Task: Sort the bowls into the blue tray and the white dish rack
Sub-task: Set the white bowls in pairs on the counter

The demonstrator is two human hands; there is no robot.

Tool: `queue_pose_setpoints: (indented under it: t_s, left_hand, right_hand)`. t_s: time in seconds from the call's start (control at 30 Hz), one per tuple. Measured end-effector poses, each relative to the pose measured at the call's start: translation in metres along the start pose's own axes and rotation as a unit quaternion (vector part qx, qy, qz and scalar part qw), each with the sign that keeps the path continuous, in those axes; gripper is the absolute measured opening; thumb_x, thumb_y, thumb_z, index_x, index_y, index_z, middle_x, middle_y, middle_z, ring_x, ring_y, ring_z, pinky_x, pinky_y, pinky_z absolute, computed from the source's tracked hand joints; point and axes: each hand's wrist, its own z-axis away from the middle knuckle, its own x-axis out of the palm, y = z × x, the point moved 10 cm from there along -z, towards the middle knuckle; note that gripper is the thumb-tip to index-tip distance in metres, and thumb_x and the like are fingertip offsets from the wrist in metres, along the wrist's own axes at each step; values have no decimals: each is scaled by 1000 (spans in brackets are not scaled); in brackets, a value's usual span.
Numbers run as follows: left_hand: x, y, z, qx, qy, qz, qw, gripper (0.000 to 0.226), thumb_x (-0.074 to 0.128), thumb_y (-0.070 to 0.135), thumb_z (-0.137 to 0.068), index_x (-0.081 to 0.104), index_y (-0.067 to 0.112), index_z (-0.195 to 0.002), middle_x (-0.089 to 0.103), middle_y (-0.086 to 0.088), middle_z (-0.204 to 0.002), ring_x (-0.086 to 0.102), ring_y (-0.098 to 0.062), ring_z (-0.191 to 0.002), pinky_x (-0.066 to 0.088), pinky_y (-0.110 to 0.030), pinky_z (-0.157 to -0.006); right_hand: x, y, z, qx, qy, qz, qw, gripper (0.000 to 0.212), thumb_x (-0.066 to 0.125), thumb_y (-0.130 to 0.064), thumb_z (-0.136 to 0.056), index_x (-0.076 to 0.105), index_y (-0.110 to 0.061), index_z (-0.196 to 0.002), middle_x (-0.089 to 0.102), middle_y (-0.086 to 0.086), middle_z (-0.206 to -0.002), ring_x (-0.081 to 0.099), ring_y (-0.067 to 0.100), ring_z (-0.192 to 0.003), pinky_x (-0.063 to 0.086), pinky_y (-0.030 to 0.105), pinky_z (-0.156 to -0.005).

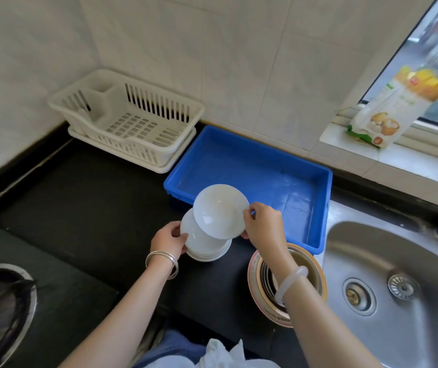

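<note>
At a black kitchen table [85, 197], the right hand [263, 221] pinches the rim of a tilted white bowl [220, 211] above a stack of white bowls [204, 245], which the left hand [168, 239] grips at its side. The blue tray [252, 166] lies just behind, beside the white dish rack [133, 120].

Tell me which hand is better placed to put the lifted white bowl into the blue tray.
The right hand. It already holds the lifted white bowl by its rim, right at the blue tray's near edge. The left hand is steadying the stack of white bowls on the counter.
</note>
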Motion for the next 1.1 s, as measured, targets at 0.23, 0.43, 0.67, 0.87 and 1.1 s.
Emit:
queue_pose_setpoints:
  t_s: [0.23,0.43,0.67,0.87,1.1]
  left_hand:
    - [-6,16,13,50,85,-46,994,24,56,2,-83,60,22,-96,58,4,-99,54,-9,-73,54,-29,-60]
    - [-10,17,20,46,115,-18,992,26,60,0,-81,63,19,-98,62,2,-102,50,-2,-64,47,-20,-50]
    - [-28,28,21,40,102,57,992,28,60,-1,-81,63,19,-99,60,2,-100,55,-14,-87,51,-24,-54]
    - [-79,30,6,1,105,168,980,28,59,-3,-81,62,17,-102,61,-1,-104,62,-25,-94,57,-35,-63]
    - [-169,15,-26,1,157,238,958,25,59,-5,-80,60,19,-85,63,-2,-96,64,-25,-88,54,-28,-51]
  right_hand:
    - [-10,14,7,-3,-18,-11,1000,19,44,-22,-98,56,-12,-86,70,15,-85,69,29,-74,56,30,-71]
    - [-20,22,9,-9,-14,-19,1000,18,46,-22,-97,58,-12,-88,68,9,-77,66,18,-58,47,19,-54]
    - [-27,-1,8,-39,-1,-39,998,18,47,-21,-95,59,-17,-82,64,-1,-58,60,2,-42,36,6,-40]
    - [-19,-56,-5,-75,-4,-73,994,22,48,-16,-93,60,-11,-75,67,3,-60,62,3,-40,39,4,-42]
    - [52,-127,-38,-91,-84,-73,990,20,48,-15,-94,62,-9,-83,67,5,-67,62,3,-40,40,6,-39]
